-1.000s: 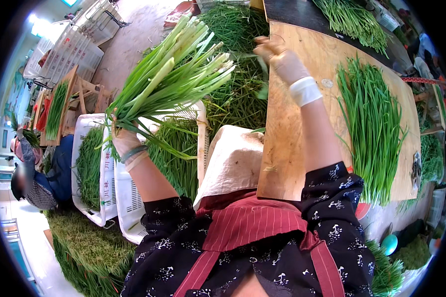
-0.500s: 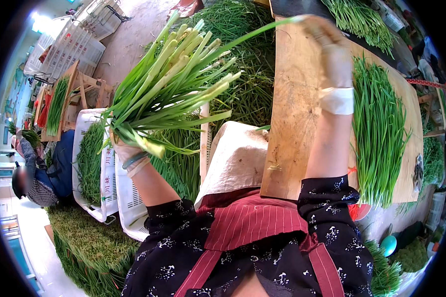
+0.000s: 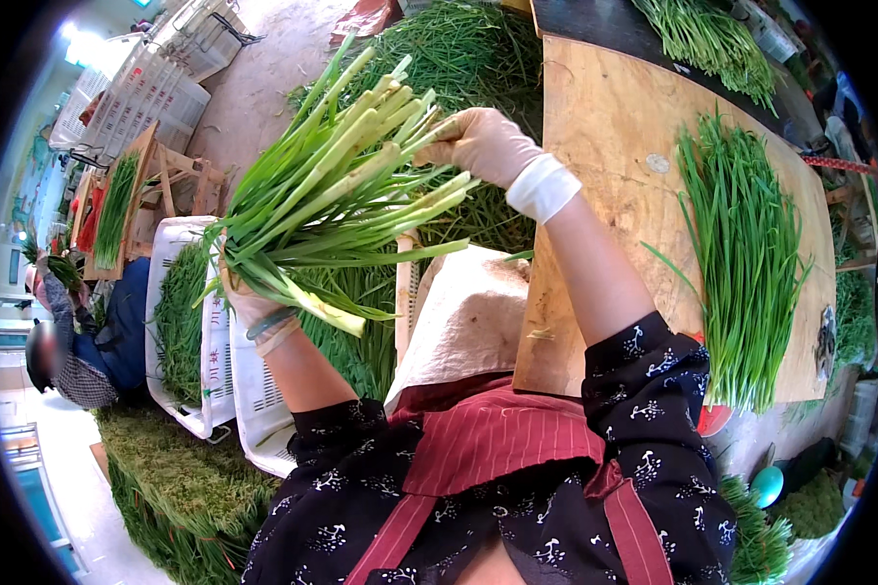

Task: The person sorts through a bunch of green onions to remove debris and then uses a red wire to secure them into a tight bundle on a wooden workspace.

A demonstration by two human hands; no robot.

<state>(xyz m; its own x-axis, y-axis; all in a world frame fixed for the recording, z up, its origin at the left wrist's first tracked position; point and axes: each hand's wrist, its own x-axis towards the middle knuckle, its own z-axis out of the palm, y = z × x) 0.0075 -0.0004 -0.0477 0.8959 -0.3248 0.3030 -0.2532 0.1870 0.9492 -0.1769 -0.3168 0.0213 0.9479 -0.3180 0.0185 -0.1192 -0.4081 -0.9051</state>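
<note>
Green stalks, gathered into one bunch (image 3: 346, 185), are clasped by the curled fingers of the left hand (image 3: 249, 297), pale ends fanned toward the right hand (image 3: 493, 148). The right fingers are bent against these ends; whether a stalk is pinched cannot be told. Picking-over of single stalks is judged to be in hand; a light pinch and straight pull are called for, perhaps hampered by crossing stalks. Beyond the right fingers, a loose heap (image 3: 454, 49) is seen; rightward, long greens (image 3: 746, 263) are laid on a wooden board (image 3: 605, 146). Below the left fingers, a white crate (image 3: 256, 390) is placed.
</note>
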